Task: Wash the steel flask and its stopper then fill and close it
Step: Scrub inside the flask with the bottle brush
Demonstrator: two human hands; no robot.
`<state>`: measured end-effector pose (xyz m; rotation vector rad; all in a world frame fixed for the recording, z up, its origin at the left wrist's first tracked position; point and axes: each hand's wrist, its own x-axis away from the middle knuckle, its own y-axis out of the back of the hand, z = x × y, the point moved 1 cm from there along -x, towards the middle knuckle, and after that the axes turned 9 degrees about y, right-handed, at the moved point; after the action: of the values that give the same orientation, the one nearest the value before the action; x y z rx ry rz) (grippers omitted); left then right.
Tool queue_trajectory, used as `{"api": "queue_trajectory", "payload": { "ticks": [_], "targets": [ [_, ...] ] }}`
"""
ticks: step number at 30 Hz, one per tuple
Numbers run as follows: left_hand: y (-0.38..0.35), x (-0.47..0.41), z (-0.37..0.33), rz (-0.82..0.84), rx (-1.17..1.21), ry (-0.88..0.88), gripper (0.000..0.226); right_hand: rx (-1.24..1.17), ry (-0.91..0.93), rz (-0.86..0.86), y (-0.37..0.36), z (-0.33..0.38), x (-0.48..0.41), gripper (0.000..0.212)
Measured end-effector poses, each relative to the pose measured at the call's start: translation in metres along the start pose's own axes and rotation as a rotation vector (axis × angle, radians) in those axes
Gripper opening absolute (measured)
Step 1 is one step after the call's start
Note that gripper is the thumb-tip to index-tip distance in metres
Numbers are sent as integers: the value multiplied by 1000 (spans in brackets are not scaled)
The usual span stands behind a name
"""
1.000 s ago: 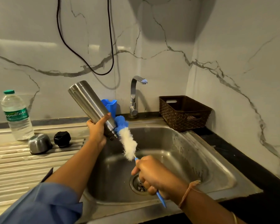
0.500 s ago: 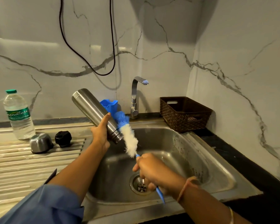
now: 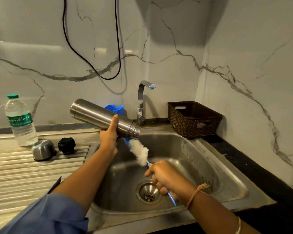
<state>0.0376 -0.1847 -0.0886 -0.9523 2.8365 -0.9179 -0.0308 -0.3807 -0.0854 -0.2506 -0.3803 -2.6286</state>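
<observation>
Marble wall [image 3: 167, 48] behind, steel sink [image 3: 210, 159] below — over that basin my left hand [image 3: 108, 138] gripped the flask [image 3: 95, 116] round its body near the neck. Its long axis ran tilted, base up-left, open mouth down-right, toward my right hand [image 3: 163, 177], which was closed on the blue handle of the bottle brush [image 3: 139, 152]. Brush and flask lay nearly on one line, tip just at the mouth — inside or beside, I could not tell. Any push, I judged, had to follow that axis. On the table [image 3: 24, 174] to the left sat the black stopper [image 3: 66, 145].
</observation>
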Motion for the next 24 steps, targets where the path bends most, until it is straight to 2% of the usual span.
{"api": "queue_trajectory", "payload": {
  "ticks": [3,6,11,14,18,22,24],
  "targets": [
    [1,3,6,-67,-54,-50,71,-83,-47,31,1,3,3,26],
    [9,-2,4,-153,-127,-95,77,-67,-65,80,2,4,10,25],
    [2,-1,7,-49,-56,-73,72,-145,-82,1,13,5,-2,27],
    [5,-3,8,-101,-64,-96,79,-160,-96,37,13,5,4,29],
    [12,-9,0,-163,8,-116,76,-166,-122,89,12,6,12,31],
    [8,-2,10,-110,-79,-106,80,-226,-97,15,17,14,-2,31],
    [11,2,15,-155,-138,-102,82,-216,-76,3,19,17,-4,30]
  ]
}}
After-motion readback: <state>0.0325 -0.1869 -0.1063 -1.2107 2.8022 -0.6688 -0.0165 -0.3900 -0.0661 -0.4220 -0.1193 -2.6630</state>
